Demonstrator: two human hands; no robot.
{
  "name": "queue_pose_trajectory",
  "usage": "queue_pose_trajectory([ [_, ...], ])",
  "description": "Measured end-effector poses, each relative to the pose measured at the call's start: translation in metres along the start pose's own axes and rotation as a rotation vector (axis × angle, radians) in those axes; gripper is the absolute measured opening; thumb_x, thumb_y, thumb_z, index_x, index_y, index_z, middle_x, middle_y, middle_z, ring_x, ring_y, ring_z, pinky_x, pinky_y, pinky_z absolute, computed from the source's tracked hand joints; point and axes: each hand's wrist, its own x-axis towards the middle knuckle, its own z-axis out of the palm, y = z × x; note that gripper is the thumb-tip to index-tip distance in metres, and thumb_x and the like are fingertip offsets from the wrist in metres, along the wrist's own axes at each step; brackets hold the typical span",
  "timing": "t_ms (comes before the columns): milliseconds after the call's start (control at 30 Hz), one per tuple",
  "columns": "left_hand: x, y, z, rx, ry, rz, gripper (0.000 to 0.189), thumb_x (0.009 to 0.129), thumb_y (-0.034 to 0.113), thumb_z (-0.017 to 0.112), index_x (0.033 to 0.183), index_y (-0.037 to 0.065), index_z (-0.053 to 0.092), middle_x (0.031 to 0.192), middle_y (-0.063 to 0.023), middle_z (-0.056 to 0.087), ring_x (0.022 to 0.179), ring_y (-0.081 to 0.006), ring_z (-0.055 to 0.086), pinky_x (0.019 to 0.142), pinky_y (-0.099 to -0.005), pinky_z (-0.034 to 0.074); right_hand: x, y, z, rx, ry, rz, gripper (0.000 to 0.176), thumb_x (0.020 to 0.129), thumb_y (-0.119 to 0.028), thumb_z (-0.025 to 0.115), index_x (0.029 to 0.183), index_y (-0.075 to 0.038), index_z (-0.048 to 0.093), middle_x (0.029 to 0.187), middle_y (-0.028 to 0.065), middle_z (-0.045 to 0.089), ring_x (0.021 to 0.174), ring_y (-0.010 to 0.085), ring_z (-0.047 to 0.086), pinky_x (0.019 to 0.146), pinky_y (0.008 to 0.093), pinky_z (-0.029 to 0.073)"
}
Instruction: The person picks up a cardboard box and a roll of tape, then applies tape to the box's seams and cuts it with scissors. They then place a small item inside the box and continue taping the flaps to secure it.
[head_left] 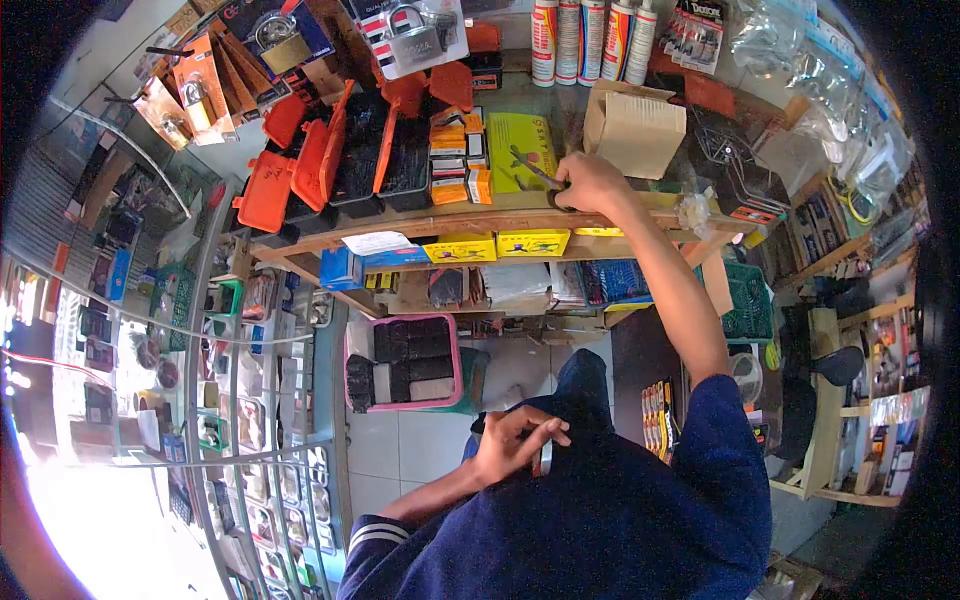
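Observation:
My right hand (592, 186) is closed around the handles of a pair of scissors (535, 167) at the shelf's front edge. The blades point left, slightly apart, over a yellow-green printed box (508, 125). Close to my chest, my left hand (515, 442) has its fingers curled. A small pale, rounded edge shows below its fingertips and a dark bit shows beside it; I cannot make out what they are. Just behind my right hand stands a brown cardboard box (640, 130).
Black bins with orange lids (325, 160) and small orange-and-white boxes (460, 155) line the wooden shelf (400, 222). Sealant tubes (592, 40) stand behind. Below are yellow boxes (532, 243) and a pink-rimmed basket (402, 405) of black packages. A glass display case (265, 400) stands left.

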Motion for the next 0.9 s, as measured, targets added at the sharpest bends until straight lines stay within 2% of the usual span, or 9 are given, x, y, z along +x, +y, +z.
queue_pose_trajectory([
  [33, 0.001, 0.004, 0.000, -0.023, 0.019, -0.116, 0.019, 0.101, 0.012, 0.057, 0.099, -0.004, 0.066, 0.088, -0.0096, 0.075, 0.055, -0.0096, 0.066, 0.048, -0.0253, 0.053, -0.007, 0.003, -0.001, 0.026, -0.012, -0.002, 0.034, 0.070, -0.022, 0.079, 0.099, -0.006, 0.071, 0.094, 0.0221, 0.069, 0.090, 0.0318, 0.069, 0.079, 0.0418, 0.054],
  [200, 0.009, 0.001, -0.018, -0.168, -0.156, -0.272, 0.034, 0.107, 0.023, 0.045, 0.103, -0.005, 0.064, 0.101, -0.0150, 0.073, 0.105, -0.0232, 0.067, 0.096, -0.0362, 0.050, -0.053, 0.034, 0.005, 0.508, -0.225, -0.149, 0.033, 0.076, -0.005, 0.073, 0.107, -0.001, 0.065, 0.091, 0.0130, 0.070, 0.074, 0.0170, 0.066, 0.064, 0.0309, 0.052],
  [300, 0.016, 0.000, -0.018, -0.348, -0.235, -0.182, 0.053, 0.106, 0.042, 0.039, 0.113, -0.005, 0.061, 0.112, -0.0180, 0.070, 0.112, -0.0269, 0.064, 0.100, -0.0383, 0.046, -0.091, 0.043, 0.002, 0.859, -0.333, -0.193, 0.040, 0.077, 0.003, 0.071, 0.116, 0.001, 0.059, 0.091, 0.0094, 0.070, 0.072, 0.0152, 0.066, 0.060, 0.0265, 0.051],
  [333, 0.017, -0.007, -0.021, -0.361, -0.341, -0.232, 0.082, 0.100, 0.067, 0.026, 0.120, -0.005, 0.060, 0.128, -0.0221, 0.061, 0.125, -0.0321, 0.055, 0.108, -0.0444, 0.038, -0.105, 0.044, -0.003, 1.025, -0.407, -0.126, 0.045, 0.077, 0.005, 0.071, 0.119, 0.001, 0.056, 0.092, 0.0086, 0.069, 0.073, 0.0171, 0.068, 0.058, 0.0256, 0.050],
  [467, 0.037, -0.013, -0.021, -0.478, -0.567, -0.279, 0.120, 0.080, 0.089, -0.001, 0.126, -0.004, 0.058, 0.146, -0.0260, 0.044, 0.139, -0.0364, 0.039, 0.115, -0.0524, 0.025, -0.157, 0.059, -0.007, 1.336, -0.407, -0.043, 0.045, 0.081, 0.005, 0.069, 0.123, -0.001, 0.054, 0.098, 0.0086, 0.067, 0.092, 0.0220, 0.072, 0.060, 0.0244, 0.050],
  [567, 0.054, -0.015, -0.017, -0.574, -0.634, -0.344, 0.128, 0.074, 0.093, -0.004, 0.130, -0.003, 0.058, 0.151, -0.0259, 0.039, 0.140, -0.0365, 0.038, 0.117, -0.0512, 0.022, -0.192, 0.094, 0.018, 1.589, -0.354, -0.080, 0.049, 0.079, 0.004, 0.073, 0.123, 0.000, 0.054, 0.096, 0.0092, 0.067, 0.091, 0.0209, 0.071, 0.065, 0.0276, 0.053],
  [767, 0.088, -0.013, 0.000, -0.671, -0.756, -0.518, 0.137, 0.066, 0.098, -0.004, 0.133, -0.005, 0.058, 0.160, -0.0249, 0.022, 0.144, -0.0367, 0.033, 0.119, -0.0501, 0.018, -0.268, 0.132, 0.002, 1.471, -0.511, -0.013, 0.059, 0.074, -0.006, 0.079, 0.129, -0.004, 0.057, 0.099, 0.0081, 0.065, 0.091, 0.0204, 0.067, 0.074, 0.0320, 0.051],
  [833, 0.095, -0.011, 0.007, -0.684, -0.783, -0.554, 0.138, 0.066, 0.098, -0.004, 0.134, -0.006, 0.057, 0.161, -0.0244, 0.018, 0.145, -0.0366, 0.031, 0.120, -0.0499, 0.017, -0.279, 0.132, -0.007, 0.967, -0.517, -0.488, 0.061, 0.073, -0.018, 0.084, 0.127, -0.004, 0.058, 0.105, 0.0114, 0.062, 0.099, 0.0243, 0.061, 0.086, 0.0372, 0.049],
  [900, 0.102, -0.009, 0.015, -0.693, -0.802, -0.583, 0.139, 0.066, 0.098, -0.005, 0.134, -0.007, 0.055, 0.162, -0.0239, 0.015, 0.146, -0.0366, 0.030, 0.120, -0.0496, 0.016, -0.302, 0.132, -0.011, 0.925, -0.600, -0.423, 0.063, 0.072, -0.024, 0.086, 0.125, -0.004, 0.059, 0.107, 0.0125, 0.060, 0.102, 0.0262, 0.059, 0.088, 0.0376, 0.047],
])
